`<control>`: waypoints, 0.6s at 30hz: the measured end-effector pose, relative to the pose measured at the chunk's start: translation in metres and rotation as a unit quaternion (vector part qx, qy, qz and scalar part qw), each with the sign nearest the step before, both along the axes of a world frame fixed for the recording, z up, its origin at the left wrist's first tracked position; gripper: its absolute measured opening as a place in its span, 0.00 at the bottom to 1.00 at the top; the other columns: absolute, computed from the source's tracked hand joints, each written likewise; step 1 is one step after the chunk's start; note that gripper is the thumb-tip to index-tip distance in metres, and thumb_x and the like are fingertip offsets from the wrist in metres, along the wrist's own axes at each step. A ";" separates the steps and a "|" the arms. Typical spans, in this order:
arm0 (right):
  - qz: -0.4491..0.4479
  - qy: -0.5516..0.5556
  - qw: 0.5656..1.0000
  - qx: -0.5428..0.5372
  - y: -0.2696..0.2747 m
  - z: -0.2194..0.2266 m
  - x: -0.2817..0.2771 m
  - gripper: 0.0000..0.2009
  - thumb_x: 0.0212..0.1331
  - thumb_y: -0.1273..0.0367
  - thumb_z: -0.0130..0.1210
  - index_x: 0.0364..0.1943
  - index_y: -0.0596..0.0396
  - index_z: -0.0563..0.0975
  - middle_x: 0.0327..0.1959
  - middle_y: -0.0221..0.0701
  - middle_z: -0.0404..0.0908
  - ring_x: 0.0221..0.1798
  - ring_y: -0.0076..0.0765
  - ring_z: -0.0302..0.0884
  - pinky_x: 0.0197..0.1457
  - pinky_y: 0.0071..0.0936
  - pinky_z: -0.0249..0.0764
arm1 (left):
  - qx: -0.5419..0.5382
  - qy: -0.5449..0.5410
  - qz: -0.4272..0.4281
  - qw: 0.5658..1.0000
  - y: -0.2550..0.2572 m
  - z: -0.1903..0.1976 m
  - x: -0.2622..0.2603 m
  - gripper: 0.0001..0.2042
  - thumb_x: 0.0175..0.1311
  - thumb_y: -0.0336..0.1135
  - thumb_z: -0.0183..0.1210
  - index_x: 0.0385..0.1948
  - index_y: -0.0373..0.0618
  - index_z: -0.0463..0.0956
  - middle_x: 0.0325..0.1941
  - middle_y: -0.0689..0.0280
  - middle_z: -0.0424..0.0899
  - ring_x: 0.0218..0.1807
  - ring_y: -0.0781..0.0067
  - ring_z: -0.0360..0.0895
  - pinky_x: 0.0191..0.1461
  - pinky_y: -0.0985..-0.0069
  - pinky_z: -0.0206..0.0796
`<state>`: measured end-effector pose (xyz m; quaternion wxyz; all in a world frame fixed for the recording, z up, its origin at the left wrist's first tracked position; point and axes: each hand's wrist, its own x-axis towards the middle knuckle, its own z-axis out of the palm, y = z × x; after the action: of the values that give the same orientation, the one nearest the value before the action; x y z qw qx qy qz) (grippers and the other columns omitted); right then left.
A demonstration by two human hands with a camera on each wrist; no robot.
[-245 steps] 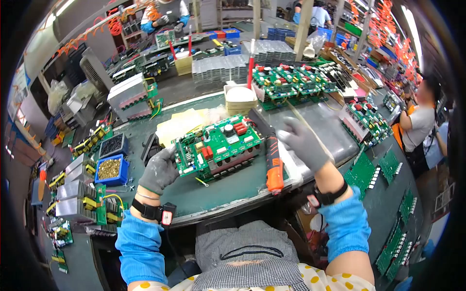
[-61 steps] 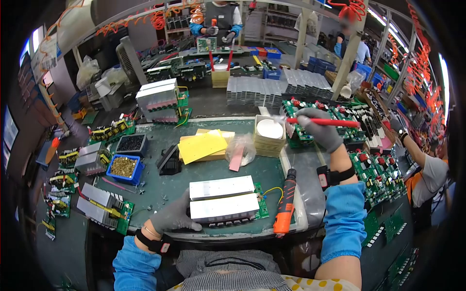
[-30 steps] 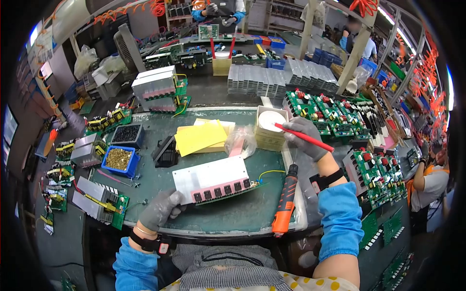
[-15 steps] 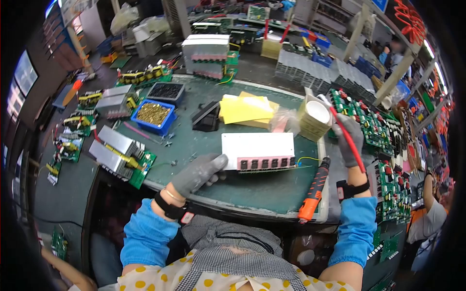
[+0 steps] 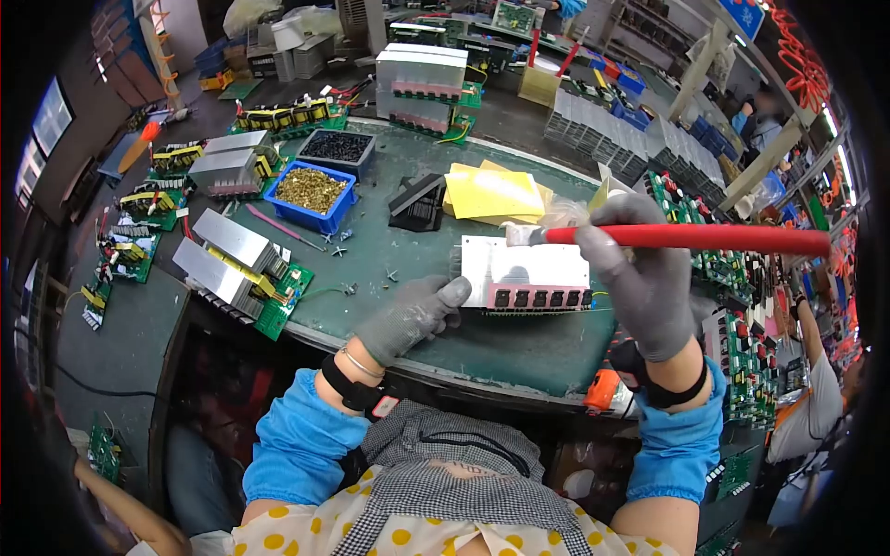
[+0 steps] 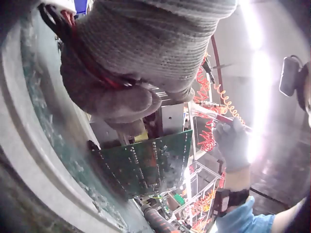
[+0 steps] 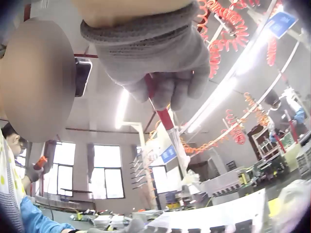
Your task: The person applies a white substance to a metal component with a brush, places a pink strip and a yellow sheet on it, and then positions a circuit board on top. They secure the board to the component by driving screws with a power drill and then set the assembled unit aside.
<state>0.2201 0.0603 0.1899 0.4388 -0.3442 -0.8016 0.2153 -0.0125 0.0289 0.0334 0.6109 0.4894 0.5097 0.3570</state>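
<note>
In the head view the gloved left hand [image 5: 408,318] grips the left end of a metal heatsink block [image 5: 538,269] with a pink strip and several black components along its front. The left wrist view shows a green circuit board [image 6: 150,162] under that block, below the left hand's curled fingers [image 6: 121,104]. The gloved right hand [image 5: 649,278] holds a red-handled brush [image 5: 723,237], its whitish tip over the block's upper face. In the right wrist view the fingers [image 7: 170,90] wrap the red handle [image 7: 165,118], and white matter coats the lower end.
An orange screwdriver [image 5: 607,389] lies partly behind the right forearm. Left are a blue bin of brass screws [image 5: 311,190], a dark bin [image 5: 338,148] and heatsink assemblies [image 5: 227,264]. Yellow sheets [image 5: 491,193] and a black part [image 5: 417,204] lie behind the block; boards stand at right.
The right hand has moved left with the brush, from beside the white tub to above the block. The left hand still holds the block, which was turned from its earlier position. The head view has shifted.
</note>
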 end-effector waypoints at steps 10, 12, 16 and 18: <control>-0.027 -0.010 0.997 -0.073 0.011 -0.007 -0.019 0.12 0.60 0.65 0.62 0.31 0.61 0.77 0.22 0.31 0.80 0.27 0.22 0.76 0.32 0.23 0.71 | -0.010 0.004 0.006 1.000 0.002 -0.001 0.000 0.34 0.64 0.71 0.51 0.43 0.41 0.77 0.29 0.68 0.78 0.27 0.82 0.68 0.29 0.83 0.63; -0.029 0.035 0.989 -0.141 0.016 -0.005 -0.018 0.12 0.60 0.64 0.62 0.30 0.61 0.77 0.22 0.30 0.79 0.26 0.21 0.76 0.32 0.22 0.71 | -0.008 0.006 0.003 1.000 0.003 -0.004 0.000 0.35 0.63 0.71 0.51 0.44 0.40 0.77 0.29 0.67 0.78 0.27 0.82 0.68 0.29 0.83 0.63; -0.025 0.094 0.976 -0.193 0.036 -0.007 -0.015 0.15 0.61 0.61 0.61 0.31 0.61 0.78 0.21 0.29 0.79 0.25 0.20 0.74 0.33 0.20 0.70 | -0.010 -0.005 0.006 1.000 0.001 -0.003 0.000 0.37 0.62 0.73 0.50 0.47 0.39 0.77 0.30 0.66 0.79 0.27 0.82 0.69 0.29 0.84 0.63; -0.051 0.068 0.974 -0.211 0.050 -0.013 -0.006 0.16 0.61 0.60 0.61 0.31 0.62 0.78 0.21 0.30 0.80 0.25 0.20 0.75 0.34 0.19 0.70 | -0.006 0.000 0.005 1.000 0.001 -0.002 0.000 0.38 0.62 0.73 0.50 0.49 0.39 0.77 0.31 0.65 0.79 0.27 0.82 0.69 0.29 0.84 0.64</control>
<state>0.2141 0.1104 0.1769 0.4202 -0.4538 -0.6877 0.3802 -0.0122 0.0296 0.0313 0.6117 0.4833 0.5145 0.3571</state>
